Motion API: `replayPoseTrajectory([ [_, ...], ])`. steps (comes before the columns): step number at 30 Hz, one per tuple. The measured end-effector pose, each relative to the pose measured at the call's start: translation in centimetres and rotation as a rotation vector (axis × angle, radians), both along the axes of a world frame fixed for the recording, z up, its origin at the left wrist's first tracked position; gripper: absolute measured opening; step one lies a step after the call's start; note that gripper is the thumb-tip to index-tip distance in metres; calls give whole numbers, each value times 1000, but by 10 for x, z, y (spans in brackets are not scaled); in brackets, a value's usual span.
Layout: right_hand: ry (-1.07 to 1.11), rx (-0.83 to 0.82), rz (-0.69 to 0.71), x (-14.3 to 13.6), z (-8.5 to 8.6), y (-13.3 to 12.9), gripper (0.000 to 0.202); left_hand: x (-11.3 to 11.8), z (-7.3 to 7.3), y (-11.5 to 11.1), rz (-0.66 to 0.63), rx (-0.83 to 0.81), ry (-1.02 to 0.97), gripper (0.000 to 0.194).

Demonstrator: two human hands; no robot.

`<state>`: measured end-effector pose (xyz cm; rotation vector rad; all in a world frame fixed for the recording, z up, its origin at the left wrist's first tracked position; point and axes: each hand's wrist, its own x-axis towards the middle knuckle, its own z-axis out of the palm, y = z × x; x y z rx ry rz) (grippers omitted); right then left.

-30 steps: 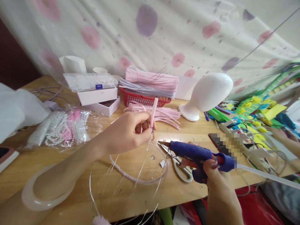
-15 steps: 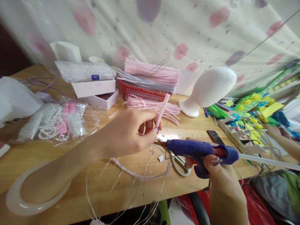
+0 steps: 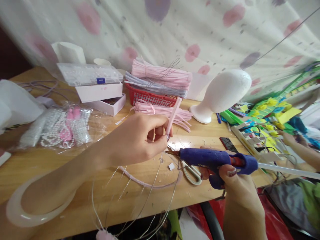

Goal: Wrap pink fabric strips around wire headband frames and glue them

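My left hand is closed, its thumb and fingers pinching a flat pink strip that points upward. My right hand grips a blue hot glue gun with a long clear glue stick out of its back. The gun's nozzle points left, just below and right of my left fingertips; I cannot tell whether it touches anything. Thin wires run beneath my left hand down to a pink lump at the bottom edge. A curved pale band lies on the table behind them.
Scissors lie under the gun. Behind are pink strip bundles, a red basket, a white foam head and boxes. Bagged beads lie left; a phone and another person's arm are right.
The glue gun and my right hand have shifted slightly to the right, drawing the nozzle a little away from my left fingers. My left hand keeps its pinch on the strip.
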<state>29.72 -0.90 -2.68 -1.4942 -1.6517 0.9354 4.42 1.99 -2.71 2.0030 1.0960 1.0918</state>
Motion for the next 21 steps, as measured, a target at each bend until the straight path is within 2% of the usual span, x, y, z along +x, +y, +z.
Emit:
replayPoseTrajectory([
  [7, 16, -16, 2, 3, -3, -6, 67, 0, 0, -1, -12, 15, 8, 12],
  [13, 41, 35, -103, 19, -12, -13, 64, -1, 6, -2, -30, 9, 55, 10],
  [18, 102, 25, -13, 19, -9, -13, 58, -2, 10, -3, -34, -17, 78, 11],
  [21, 92, 35, -6, 18, -6, -12, 57, -1, 11, -5, -18, -32, 76, 13],
])
